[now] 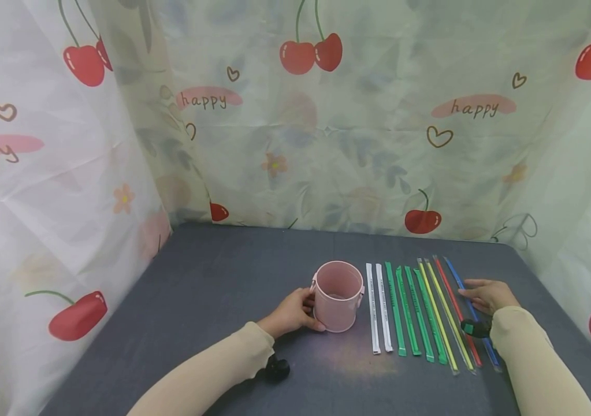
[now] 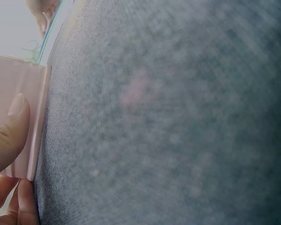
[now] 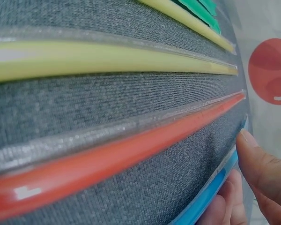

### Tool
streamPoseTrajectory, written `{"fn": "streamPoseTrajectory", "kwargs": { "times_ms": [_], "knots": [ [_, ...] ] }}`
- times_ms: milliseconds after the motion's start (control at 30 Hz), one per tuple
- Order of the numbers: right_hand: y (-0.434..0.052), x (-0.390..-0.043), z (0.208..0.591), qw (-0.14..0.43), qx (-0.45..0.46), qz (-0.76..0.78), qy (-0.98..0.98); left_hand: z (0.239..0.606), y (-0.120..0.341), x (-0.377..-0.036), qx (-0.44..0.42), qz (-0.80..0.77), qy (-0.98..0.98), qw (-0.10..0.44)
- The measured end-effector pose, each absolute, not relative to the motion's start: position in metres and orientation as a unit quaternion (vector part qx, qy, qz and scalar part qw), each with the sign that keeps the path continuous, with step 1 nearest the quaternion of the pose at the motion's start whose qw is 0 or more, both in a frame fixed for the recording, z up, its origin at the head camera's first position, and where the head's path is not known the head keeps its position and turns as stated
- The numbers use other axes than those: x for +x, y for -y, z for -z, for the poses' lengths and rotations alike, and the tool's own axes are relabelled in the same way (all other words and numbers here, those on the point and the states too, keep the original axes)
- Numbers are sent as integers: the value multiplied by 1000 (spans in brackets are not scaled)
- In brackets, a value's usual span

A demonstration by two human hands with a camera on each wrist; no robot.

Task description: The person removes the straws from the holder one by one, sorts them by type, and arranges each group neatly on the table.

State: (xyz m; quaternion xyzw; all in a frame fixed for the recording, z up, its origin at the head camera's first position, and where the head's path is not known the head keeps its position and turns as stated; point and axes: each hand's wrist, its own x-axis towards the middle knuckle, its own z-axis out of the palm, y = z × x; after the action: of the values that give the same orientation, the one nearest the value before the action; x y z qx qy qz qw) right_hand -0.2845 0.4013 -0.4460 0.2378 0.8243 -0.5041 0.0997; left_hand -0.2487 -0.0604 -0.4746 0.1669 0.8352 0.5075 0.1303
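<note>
My left hand (image 1: 291, 313) grips the near left side of a small pink bucket (image 1: 338, 315), which stands upright with its mouth up. In the left wrist view the thumb lies against the bucket's wall, with the fingers (image 2: 27, 201) at its base. At the far right my right hand (image 1: 490, 296) pinches a blue straw (image 1: 453, 274) in clear wrapping. The right wrist view has the thumb on top of this straw and the other fingers on its far side. Beside it lies a wrapped red straw (image 1: 448, 290).
Left of the red straw lie two wrapped yellow straws (image 1: 438, 316), several green paper-wrapped straws (image 1: 396, 309) and two white paper-wrapped straws (image 1: 373, 309), side by side. A dark grey tabletop (image 1: 233, 271) carries everything. Printed cloth (image 1: 326, 156) hangs at the back and sides.
</note>
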Motion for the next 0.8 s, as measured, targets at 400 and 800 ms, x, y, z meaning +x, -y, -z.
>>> {"fn": "streamPoseTrajectory", "kwargs": {
  "times_ms": [400,800],
  "knots": [
    [-402,-280,442,97,237,508,-822,473,61,-248,178,-524,-822,130],
    [-388,-279,417,107,164,492,-848,457,80,-254,169,-548,-806,147]
  ]
}}
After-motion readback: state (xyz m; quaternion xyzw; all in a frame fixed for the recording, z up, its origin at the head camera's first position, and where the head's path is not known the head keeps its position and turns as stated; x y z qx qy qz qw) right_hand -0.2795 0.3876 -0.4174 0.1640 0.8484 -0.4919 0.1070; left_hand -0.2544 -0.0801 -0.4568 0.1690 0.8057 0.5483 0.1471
